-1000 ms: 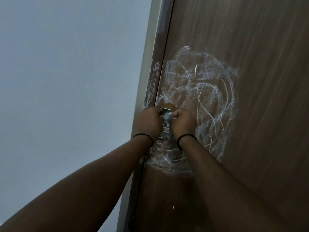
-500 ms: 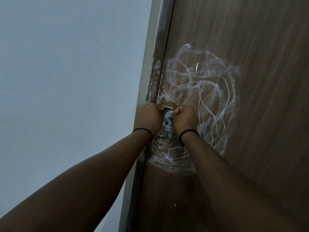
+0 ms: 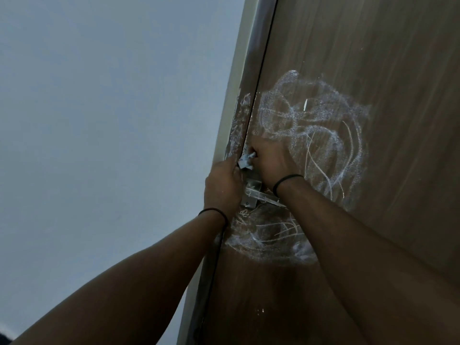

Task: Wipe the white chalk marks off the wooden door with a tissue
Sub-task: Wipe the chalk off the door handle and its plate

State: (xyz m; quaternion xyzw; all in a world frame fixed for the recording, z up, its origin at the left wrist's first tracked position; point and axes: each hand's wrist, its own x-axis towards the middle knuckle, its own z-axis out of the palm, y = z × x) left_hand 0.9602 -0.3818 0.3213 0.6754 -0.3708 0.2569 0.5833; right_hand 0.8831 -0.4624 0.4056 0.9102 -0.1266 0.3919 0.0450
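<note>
Both hands meet at the left edge of the wooden door (image 3: 373,70), just above a metal latch plate (image 3: 252,192). The right hand (image 3: 271,165) has its fingers curled around a small crumpled tissue (image 3: 246,161) and holds it against the door close to the gap beside the door frame (image 3: 236,108). The left hand (image 3: 221,188) sits just below and left of it, fingers curled, its fingertips touching the lower part of the tissue; whether it truly pinches the wad is hard to make out from behind. White chalk marks (image 3: 311,125) (loops, thin scribbles and broad smears) cover the door to the right of and above the hands, with another patch below the latch plate and some on the frame. Each wrist wears a thin black band. A pale wall (image 3: 99,120) fills the left.
</note>
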